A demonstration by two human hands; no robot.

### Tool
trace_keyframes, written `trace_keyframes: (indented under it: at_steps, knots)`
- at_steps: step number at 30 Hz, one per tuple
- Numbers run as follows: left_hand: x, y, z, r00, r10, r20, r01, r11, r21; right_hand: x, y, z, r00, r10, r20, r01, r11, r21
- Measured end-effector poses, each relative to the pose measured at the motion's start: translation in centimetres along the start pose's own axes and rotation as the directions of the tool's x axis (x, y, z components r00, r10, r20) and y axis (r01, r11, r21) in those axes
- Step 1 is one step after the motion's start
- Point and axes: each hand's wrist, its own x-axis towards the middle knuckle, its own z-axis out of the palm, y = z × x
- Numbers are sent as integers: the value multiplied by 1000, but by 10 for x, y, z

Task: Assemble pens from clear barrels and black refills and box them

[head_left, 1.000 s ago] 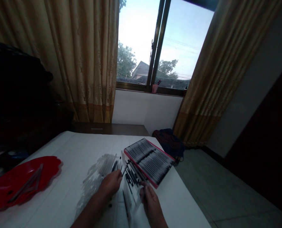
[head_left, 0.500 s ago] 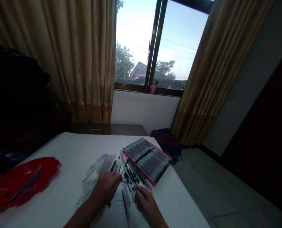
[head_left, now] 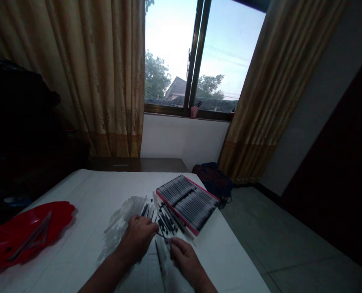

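Observation:
Pinched in my left hand is a thin dark pen refill, slanting down to the right. Its far end meets the fingertips of my right hand. That hand is closed on a pale, see-through piece that looks like a clear pen barrel; my fingers hide most of it. Loose clear barrels lie in a heap left of my left hand. Small black pen caps and dark pen parts are scattered just beyond my hands. Below them, another dark slim piece rests on the clear parts.
A red-edged box with two rows of dark-ended pens lies at the right of the white-covered table. At left is a red scalloped tray holding a clear triangular piece. Dark cloth sits beyond the table's far corner.
My hands have come closer together, and the refill's end now reaches the right fingertips. The whole view has shifted slightly.

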Motion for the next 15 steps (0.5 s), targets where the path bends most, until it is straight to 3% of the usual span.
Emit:
trace_keyframes:
  at_steps: [8, 15]
  knots:
    - [5, -4, -6, 988, 145, 53, -151, 980, 132, -5, -21, 3, 995, -50, 84, 65, 980, -188]
    - [12, 2, -8, 956, 288, 56, -290, 957, 26, -5, -17, 2, 997, -40, 69, 52, 980, -192]
